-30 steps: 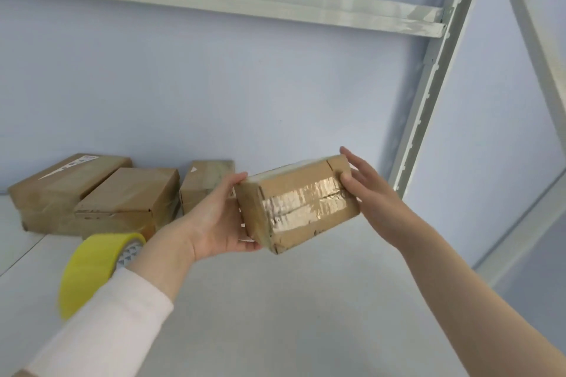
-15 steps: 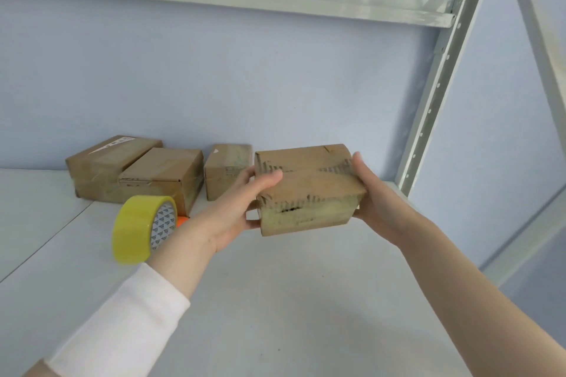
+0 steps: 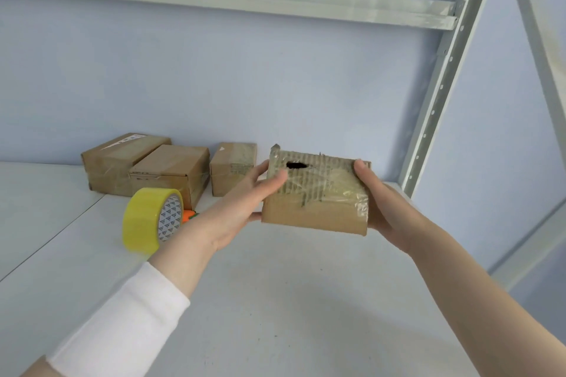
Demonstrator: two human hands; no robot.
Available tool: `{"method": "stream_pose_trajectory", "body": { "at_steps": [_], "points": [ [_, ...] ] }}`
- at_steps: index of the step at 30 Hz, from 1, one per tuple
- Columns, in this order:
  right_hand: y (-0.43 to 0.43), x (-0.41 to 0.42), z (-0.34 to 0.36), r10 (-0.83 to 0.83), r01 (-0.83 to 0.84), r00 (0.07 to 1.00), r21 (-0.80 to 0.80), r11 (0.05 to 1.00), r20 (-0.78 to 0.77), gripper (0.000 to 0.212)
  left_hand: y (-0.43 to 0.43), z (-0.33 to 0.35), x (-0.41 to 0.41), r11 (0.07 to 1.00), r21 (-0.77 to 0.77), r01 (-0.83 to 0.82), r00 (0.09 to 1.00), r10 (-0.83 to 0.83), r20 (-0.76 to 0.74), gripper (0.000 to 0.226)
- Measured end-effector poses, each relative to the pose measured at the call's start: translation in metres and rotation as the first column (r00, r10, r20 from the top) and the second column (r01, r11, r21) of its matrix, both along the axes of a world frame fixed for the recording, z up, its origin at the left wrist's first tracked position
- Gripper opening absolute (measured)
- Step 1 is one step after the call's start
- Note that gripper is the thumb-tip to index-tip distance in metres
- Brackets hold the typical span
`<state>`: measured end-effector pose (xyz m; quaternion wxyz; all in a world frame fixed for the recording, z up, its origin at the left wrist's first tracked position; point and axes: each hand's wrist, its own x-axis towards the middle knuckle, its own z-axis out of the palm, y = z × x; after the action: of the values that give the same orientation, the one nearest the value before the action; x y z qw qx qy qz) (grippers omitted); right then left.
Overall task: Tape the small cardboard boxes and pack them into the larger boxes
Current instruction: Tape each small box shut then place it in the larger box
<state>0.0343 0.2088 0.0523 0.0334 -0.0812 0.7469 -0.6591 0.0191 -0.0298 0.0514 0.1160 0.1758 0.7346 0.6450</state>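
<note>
Turned over since half a second ago, the small box (image 3: 315, 202) now shows its torn, holed face uppermost, held clear above the white tabletop (image 3: 275, 300). Left hand (image 3: 245, 208) and right hand (image 3: 382, 208) each clasp one end in a firm grip, left fingers spread across the top. The box's long axis runs side to side between the palms, torn face tilted toward the camera. Three taped boxes (image 3: 174, 168) sit left of and beyond the grip; a yellow tape roll (image 3: 144, 223) stands nearer left. Likely best: set it down hole-up and tape lengthwise across the tear.
</note>
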Motion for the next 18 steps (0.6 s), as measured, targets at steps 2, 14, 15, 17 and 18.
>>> {"method": "stream_pose_trajectory", "body": {
  "at_steps": [2,14,15,17,18],
  "points": [
    [0.002,0.003,-0.003,0.073,-0.073,0.997,-0.005,0.997,0.021,0.069,0.000,0.003,0.002,0.997,-0.023,-0.067,0.997,0.066,-0.034,0.082],
    [-0.027,0.016,-0.009,0.236,-0.226,0.964,-0.087,0.970,0.124,0.048,-0.003,0.007,0.007,0.981,-0.193,0.011,1.000,-0.006,0.026,0.052],
    [-0.031,0.016,-0.011,0.197,-0.177,0.969,-0.135,0.975,0.149,0.042,-0.004,0.004,0.007,0.984,-0.163,-0.065,0.997,0.069,0.019,0.058],
    [-0.041,0.017,-0.017,0.101,-0.050,0.973,-0.238,0.970,0.209,0.035,-0.002,-0.006,0.011,0.971,-0.085,-0.222,0.972,0.228,0.064,0.075],
    [-0.046,0.017,-0.022,0.061,0.004,0.971,-0.270,0.963,0.231,0.036,0.001,-0.012,0.014,0.967,-0.038,-0.252,0.959,0.255,0.123,0.083]
  ]
}}
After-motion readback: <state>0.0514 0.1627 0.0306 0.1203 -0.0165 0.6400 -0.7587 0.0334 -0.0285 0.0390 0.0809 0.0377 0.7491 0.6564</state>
